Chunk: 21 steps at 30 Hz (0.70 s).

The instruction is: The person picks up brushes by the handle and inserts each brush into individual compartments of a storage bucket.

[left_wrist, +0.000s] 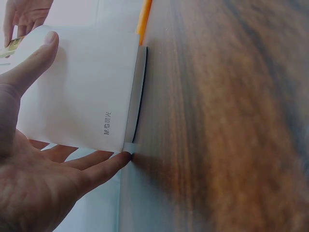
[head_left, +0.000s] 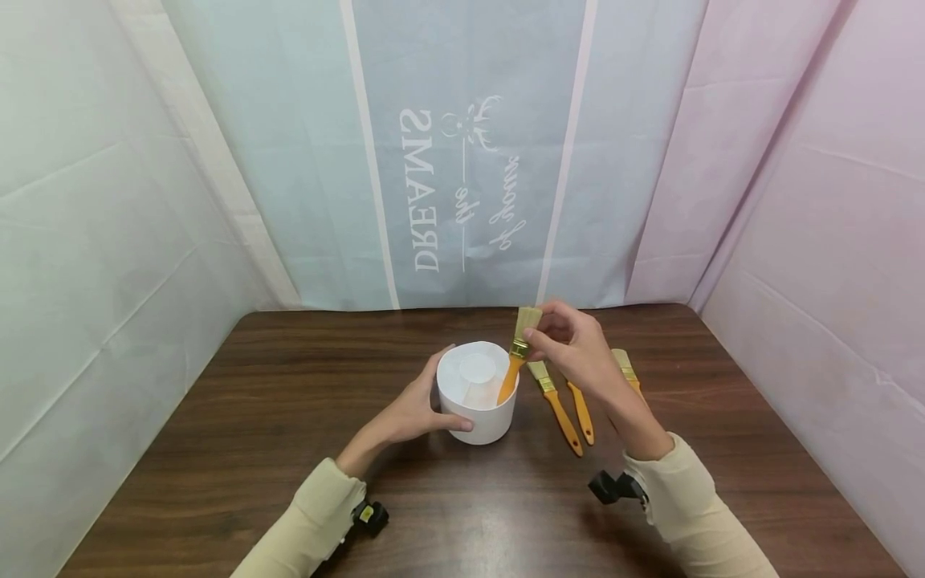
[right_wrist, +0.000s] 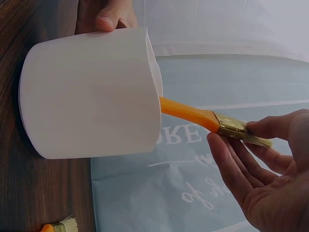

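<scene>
The white holder [head_left: 473, 424] is gripped by the left hand [head_left: 408, 411]; thumb and fingers are spread around opposite sides of its wall, the thumb lying on the side nearer the wearer. The holder is held upright at the tabletop [head_left: 325, 361], between the two hands. A small printed mark [left_wrist: 107, 123] is seen on the wall beside the left fingers.

A brush [head_left: 516, 360] is pinched by the right hand [head_left: 578, 349], thumb and fingertips being closed on its metal band and lower bristles. Bristles are directed upward; the orange handle is slanted down into the holder, on the side nearest the right hand, beside a raised round section [head_left: 478, 368]. The handle's lower end is hidden by the wall.

Three further brushes are seen on the tabletop: a near brush [head_left: 560, 413] below and just left of the right hand, a middle brush [head_left: 580, 411] partly covered by that hand, and a far brush [head_left: 625, 368] to its right, partly hidden by the wrist. A pale blue cloth [head_left: 311, 160] with white lettering is hung beyond both hands.
</scene>
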### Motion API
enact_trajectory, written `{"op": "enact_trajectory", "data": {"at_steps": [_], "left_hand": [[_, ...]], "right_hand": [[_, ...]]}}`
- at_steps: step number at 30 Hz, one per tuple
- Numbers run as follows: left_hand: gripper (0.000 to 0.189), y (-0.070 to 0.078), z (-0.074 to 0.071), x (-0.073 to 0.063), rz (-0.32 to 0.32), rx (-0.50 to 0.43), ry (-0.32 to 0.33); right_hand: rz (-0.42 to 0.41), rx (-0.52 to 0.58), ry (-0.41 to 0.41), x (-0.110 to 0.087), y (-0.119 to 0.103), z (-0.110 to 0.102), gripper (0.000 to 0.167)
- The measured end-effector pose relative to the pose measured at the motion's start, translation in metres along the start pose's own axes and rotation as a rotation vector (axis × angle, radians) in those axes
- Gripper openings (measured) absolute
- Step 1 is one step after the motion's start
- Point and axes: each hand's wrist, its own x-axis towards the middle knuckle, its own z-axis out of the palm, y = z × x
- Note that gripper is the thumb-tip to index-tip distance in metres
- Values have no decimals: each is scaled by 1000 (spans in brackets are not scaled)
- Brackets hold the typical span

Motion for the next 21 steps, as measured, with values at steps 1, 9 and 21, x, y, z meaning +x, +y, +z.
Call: {"op": "enact_trajectory", "data": {"at_steps": [1,9,21], "left_hand": [[124,0,0,0,0,1,-2],[125,0,-1,1,7,0,-2],[123,-1,-1,-1,4,-9,-7]], "right_hand": [[2,1,-3,0,0,0,24],[6,-11,-17,1,2,2,23],[-7,-39,-28,-1,1,4,25]]}}
